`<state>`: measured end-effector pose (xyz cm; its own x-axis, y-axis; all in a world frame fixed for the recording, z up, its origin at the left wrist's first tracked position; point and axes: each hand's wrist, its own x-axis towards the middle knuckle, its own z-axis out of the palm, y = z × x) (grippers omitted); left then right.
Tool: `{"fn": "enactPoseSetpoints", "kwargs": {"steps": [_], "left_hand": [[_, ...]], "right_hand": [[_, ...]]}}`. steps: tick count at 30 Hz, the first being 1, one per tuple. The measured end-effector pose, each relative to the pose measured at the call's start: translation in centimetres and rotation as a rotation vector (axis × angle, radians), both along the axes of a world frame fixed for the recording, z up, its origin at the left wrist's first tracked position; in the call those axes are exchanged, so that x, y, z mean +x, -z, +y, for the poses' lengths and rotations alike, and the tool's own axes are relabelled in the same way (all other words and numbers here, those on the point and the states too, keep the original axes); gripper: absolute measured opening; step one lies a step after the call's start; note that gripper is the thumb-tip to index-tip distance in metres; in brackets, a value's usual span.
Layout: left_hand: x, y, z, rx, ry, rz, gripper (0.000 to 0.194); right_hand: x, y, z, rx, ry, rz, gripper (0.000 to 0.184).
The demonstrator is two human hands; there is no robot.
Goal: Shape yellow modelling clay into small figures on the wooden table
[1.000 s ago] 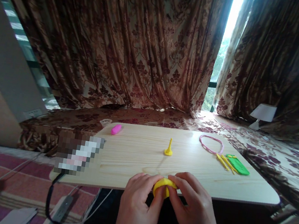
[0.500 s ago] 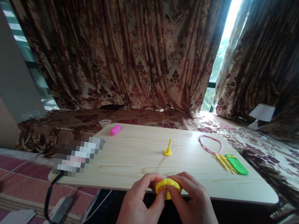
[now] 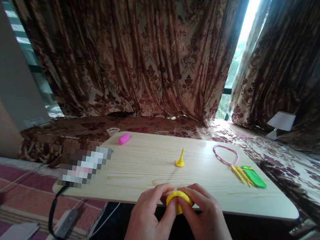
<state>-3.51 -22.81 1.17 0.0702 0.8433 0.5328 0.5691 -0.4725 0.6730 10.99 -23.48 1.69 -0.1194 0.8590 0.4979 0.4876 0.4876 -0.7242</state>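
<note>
A rounded piece of yellow modelling clay is pinched between both hands at the table's near edge. My left hand is closed on its left side, thumb pressing into the front. My right hand grips the right side, with its thumb beside the left one and its fingers curled over the top. Beyond the hands, a yellow clay stem on a round base stands upright on the wooden table.
At the table's right lie a pink braided ring, thin yellow strips and a flat green clay slab. A pink clay lump lies far left. A blurred-out device with a black cable rests on the left edge.
Both thumbs have shifted slightly on the yellow clay, whose front opening is now more covered. The view has moved very slightly; the things on the table stay put.
</note>
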Motion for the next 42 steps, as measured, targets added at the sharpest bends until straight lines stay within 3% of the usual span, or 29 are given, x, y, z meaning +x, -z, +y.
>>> {"fn": "enactPoseSetpoints", "kwargs": {"steps": [11,16,27,34,38,42], "left_hand": [[0.6,0.9,-0.3,-0.007,0.055,-0.020,0.022],[0.2,0.8,-0.2,-0.040,0.005,-0.011,0.025],[0.8,0.2,-0.6,-0.122,0.108,-0.018,0.023],[0.6,0.1,-0.5,-0.158,0.112,-0.072,0.022],[0.8,0.3,-0.6,-0.146,0.166,-0.075,0.022],[0.9,0.2,-0.5,-0.168,0.177,-0.106,0.018]], "right_hand": [[0.4,0.5,-0.2,0.005,0.060,-0.013,0.014],[0.8,-0.4,-0.3,-0.052,-0.083,0.005,0.016],[0.7,0.5,-0.2,0.196,0.071,-0.058,0.021],[1.2,-0.4,-0.4,0.097,-0.036,-0.064,0.026],[1.3,-1.1,-0.5,0.116,-0.066,-0.133,0.024],[1.0,-0.7,-0.4,0.168,-0.047,-0.097,0.025]]}}
